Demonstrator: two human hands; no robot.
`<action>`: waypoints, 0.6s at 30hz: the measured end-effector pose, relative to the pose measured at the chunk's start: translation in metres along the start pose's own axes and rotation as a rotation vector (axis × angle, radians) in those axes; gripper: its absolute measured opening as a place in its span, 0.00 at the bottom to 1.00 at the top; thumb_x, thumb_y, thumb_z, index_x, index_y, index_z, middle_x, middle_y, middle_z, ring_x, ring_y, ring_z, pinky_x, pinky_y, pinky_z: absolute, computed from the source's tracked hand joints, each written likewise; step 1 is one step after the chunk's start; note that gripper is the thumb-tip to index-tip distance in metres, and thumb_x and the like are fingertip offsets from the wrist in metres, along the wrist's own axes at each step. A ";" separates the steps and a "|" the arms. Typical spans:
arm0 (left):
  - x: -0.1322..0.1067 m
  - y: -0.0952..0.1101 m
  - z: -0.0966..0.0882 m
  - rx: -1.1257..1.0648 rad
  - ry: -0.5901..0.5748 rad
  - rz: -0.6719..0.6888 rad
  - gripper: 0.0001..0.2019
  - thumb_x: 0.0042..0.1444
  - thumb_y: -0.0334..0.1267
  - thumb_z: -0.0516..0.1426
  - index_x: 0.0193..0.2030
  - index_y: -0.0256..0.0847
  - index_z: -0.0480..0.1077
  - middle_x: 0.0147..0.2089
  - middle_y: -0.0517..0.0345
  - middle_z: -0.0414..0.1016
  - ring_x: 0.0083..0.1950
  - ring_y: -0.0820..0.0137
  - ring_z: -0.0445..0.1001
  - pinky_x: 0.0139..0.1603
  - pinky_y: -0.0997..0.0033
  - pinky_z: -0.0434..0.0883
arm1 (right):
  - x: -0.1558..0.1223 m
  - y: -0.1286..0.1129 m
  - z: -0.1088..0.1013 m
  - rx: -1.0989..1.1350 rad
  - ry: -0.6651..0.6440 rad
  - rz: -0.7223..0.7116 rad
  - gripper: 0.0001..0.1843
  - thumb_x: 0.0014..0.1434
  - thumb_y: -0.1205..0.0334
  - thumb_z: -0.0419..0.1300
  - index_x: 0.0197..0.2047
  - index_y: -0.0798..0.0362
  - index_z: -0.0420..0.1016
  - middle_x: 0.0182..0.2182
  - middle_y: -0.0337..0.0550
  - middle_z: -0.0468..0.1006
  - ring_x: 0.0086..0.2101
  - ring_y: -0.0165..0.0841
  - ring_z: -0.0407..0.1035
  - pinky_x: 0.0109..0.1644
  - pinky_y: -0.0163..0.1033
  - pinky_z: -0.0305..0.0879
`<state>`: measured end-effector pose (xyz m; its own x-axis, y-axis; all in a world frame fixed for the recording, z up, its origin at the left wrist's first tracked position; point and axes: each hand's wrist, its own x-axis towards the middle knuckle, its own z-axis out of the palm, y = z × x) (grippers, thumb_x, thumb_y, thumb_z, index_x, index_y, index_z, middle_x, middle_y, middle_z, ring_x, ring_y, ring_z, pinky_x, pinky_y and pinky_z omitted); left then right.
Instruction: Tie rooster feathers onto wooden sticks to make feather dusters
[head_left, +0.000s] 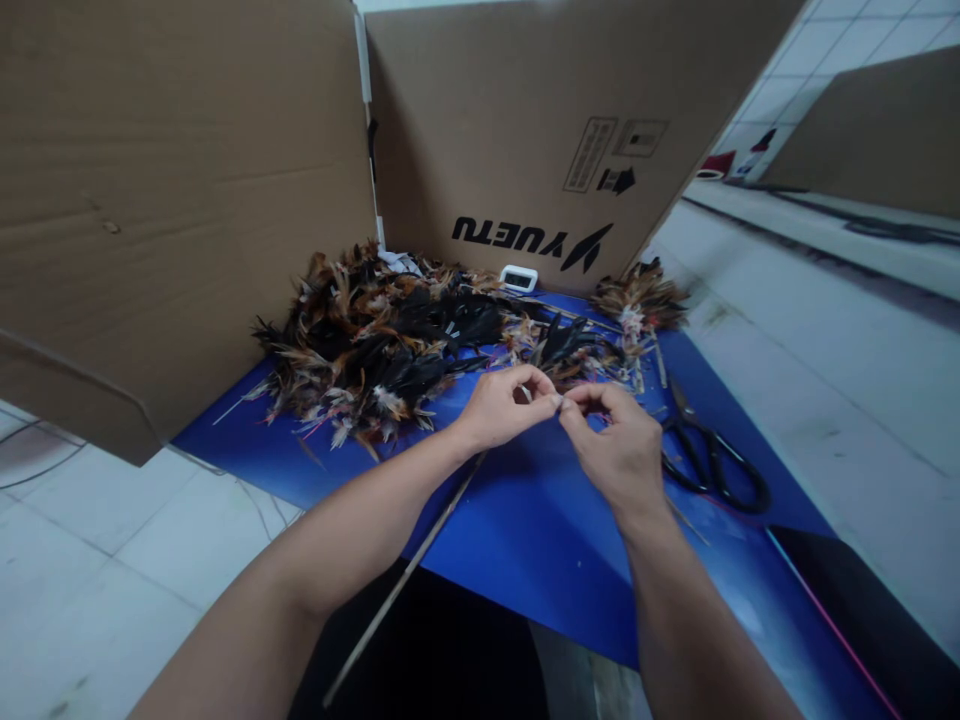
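Observation:
My left hand (508, 405) and my right hand (619, 440) meet above the blue tabletop, thumbs and fingers pinched together. Whatever sits between the fingertips is too small to make out. A thin stick (405, 575) slants from under my left hand down toward my lap; whether that hand grips it, I cannot tell. Just beyond both hands lies a heap of brown and black feathers (375, 350), some with pale, fluffy ends. Close to the right of my right hand are black-handled scissors (712, 465), their blades pointing away.
Cardboard panels (187, 180) (487, 120) stand at the left and back of the blue table (525, 560). A small white digital display (519, 278) rests against the back panel. Another feather bunch (643, 295) lies at the back right. A black phone-like slab (862, 610) is at the front right.

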<state>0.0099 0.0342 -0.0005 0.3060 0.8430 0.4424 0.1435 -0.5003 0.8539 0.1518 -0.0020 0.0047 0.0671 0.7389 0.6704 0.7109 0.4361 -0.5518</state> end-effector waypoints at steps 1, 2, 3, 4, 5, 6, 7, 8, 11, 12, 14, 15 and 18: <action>0.000 0.000 0.000 0.014 -0.003 0.012 0.08 0.50 0.40 0.56 0.32 0.37 0.70 0.29 0.61 0.70 0.26 0.79 0.65 0.28 0.79 0.63 | 0.000 0.000 0.000 -0.001 -0.004 -0.003 0.02 0.52 0.63 0.57 0.30 0.51 0.69 0.27 0.39 0.73 0.28 0.32 0.66 0.35 0.38 0.64; 0.000 0.000 0.000 0.026 -0.006 0.025 0.08 0.50 0.40 0.56 0.32 0.37 0.70 0.29 0.61 0.71 0.27 0.79 0.65 0.29 0.79 0.63 | 0.000 -0.001 0.000 -0.002 -0.008 -0.004 0.02 0.52 0.63 0.57 0.30 0.51 0.69 0.27 0.38 0.73 0.28 0.32 0.66 0.35 0.38 0.64; 0.000 0.000 0.000 0.034 -0.007 0.037 0.07 0.50 0.39 0.56 0.33 0.38 0.70 0.29 0.61 0.71 0.27 0.79 0.65 0.29 0.79 0.63 | 0.000 -0.001 0.000 -0.002 -0.014 -0.005 0.02 0.52 0.63 0.57 0.30 0.51 0.69 0.27 0.38 0.72 0.28 0.31 0.66 0.35 0.38 0.64; 0.000 0.000 0.000 0.042 -0.009 0.046 0.07 0.50 0.38 0.56 0.33 0.38 0.71 0.29 0.61 0.71 0.27 0.79 0.65 0.30 0.79 0.63 | 0.000 -0.002 0.000 -0.001 -0.019 -0.005 0.02 0.52 0.63 0.57 0.29 0.51 0.69 0.27 0.38 0.72 0.28 0.31 0.66 0.34 0.38 0.64; 0.000 0.000 0.000 0.049 -0.009 0.052 0.07 0.50 0.38 0.56 0.32 0.37 0.71 0.29 0.61 0.71 0.28 0.78 0.66 0.30 0.79 0.63 | 0.000 -0.002 0.000 0.000 -0.025 -0.007 0.02 0.52 0.63 0.57 0.29 0.51 0.69 0.26 0.38 0.72 0.28 0.31 0.66 0.34 0.37 0.63; 0.000 -0.001 -0.001 0.055 -0.010 0.055 0.06 0.50 0.37 0.56 0.32 0.37 0.71 0.29 0.61 0.72 0.28 0.78 0.66 0.30 0.79 0.63 | 0.000 -0.002 0.000 0.001 -0.030 -0.009 0.02 0.52 0.63 0.57 0.29 0.51 0.69 0.26 0.38 0.72 0.28 0.31 0.66 0.34 0.37 0.63; 0.001 -0.001 -0.001 0.058 -0.013 0.057 0.06 0.50 0.37 0.55 0.32 0.37 0.71 0.29 0.61 0.72 0.28 0.78 0.66 0.30 0.79 0.63 | 0.000 -0.003 0.000 0.001 -0.035 -0.011 0.02 0.52 0.63 0.57 0.29 0.51 0.69 0.26 0.38 0.72 0.28 0.31 0.66 0.34 0.37 0.63; 0.001 -0.002 -0.001 0.059 -0.016 0.058 0.06 0.50 0.37 0.55 0.31 0.37 0.71 0.29 0.61 0.72 0.29 0.78 0.66 0.30 0.79 0.63 | 0.000 -0.002 0.000 0.000 -0.039 -0.012 0.02 0.52 0.63 0.57 0.29 0.51 0.69 0.26 0.38 0.72 0.28 0.31 0.66 0.34 0.37 0.63; 0.002 -0.003 -0.001 0.054 -0.023 0.068 0.06 0.51 0.36 0.54 0.30 0.37 0.70 0.28 0.61 0.71 0.28 0.78 0.66 0.30 0.79 0.62 | 0.000 -0.002 0.000 0.001 -0.039 -0.010 0.01 0.51 0.64 0.56 0.29 0.51 0.69 0.26 0.38 0.72 0.28 0.31 0.66 0.34 0.37 0.63; 0.002 -0.003 0.000 0.054 -0.025 0.072 0.05 0.51 0.35 0.54 0.30 0.37 0.70 0.28 0.61 0.71 0.28 0.78 0.66 0.30 0.79 0.62 | 0.000 -0.001 0.000 0.004 -0.034 -0.010 0.01 0.51 0.64 0.56 0.29 0.51 0.69 0.26 0.38 0.72 0.28 0.31 0.66 0.34 0.37 0.63; 0.002 -0.002 0.000 0.059 -0.022 0.074 0.05 0.51 0.35 0.54 0.29 0.36 0.69 0.27 0.62 0.70 0.28 0.78 0.65 0.30 0.79 0.62 | 0.000 -0.001 0.000 0.006 -0.025 -0.010 0.01 0.51 0.64 0.56 0.29 0.51 0.69 0.26 0.38 0.72 0.27 0.31 0.66 0.34 0.37 0.63; 0.001 -0.001 0.000 0.063 -0.021 0.068 0.05 0.51 0.35 0.54 0.29 0.37 0.68 0.27 0.62 0.69 0.27 0.79 0.65 0.29 0.79 0.62 | 0.000 -0.001 0.000 0.003 -0.022 -0.009 0.01 0.51 0.64 0.57 0.29 0.51 0.69 0.26 0.38 0.72 0.27 0.31 0.66 0.34 0.37 0.63; 0.000 0.002 0.001 0.048 -0.024 0.046 0.06 0.50 0.37 0.55 0.35 0.38 0.66 0.28 0.64 0.69 0.24 0.80 0.63 0.27 0.80 0.62 | 0.001 -0.001 -0.001 -0.003 -0.019 -0.003 0.01 0.51 0.64 0.57 0.29 0.51 0.69 0.26 0.38 0.72 0.27 0.31 0.66 0.34 0.38 0.63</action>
<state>0.0107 0.0329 0.0010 0.3357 0.8144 0.4733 0.1739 -0.5474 0.8186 0.1514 -0.0023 0.0061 0.0517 0.7472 0.6625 0.7133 0.4367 -0.5482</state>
